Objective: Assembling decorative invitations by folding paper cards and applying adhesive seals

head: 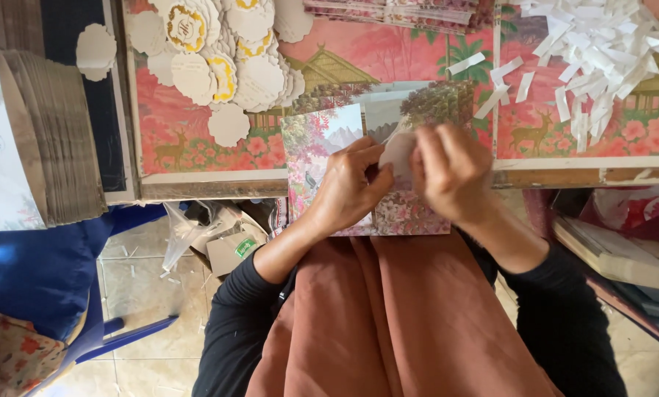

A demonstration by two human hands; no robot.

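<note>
Floral tabletop (388, 51): two hands (348, 187) (450, 173) pinch one sticker (398, 153).

floral card (322, 143) — pink, white seals (219, 55)

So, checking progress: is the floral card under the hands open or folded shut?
Shut: the card's flaps meet at the middle, where both hands press.

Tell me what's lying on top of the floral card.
Both hands, left and right, rest on the card, pinching a small white paper piece at its middle. The card beneath them is hidden.
</note>
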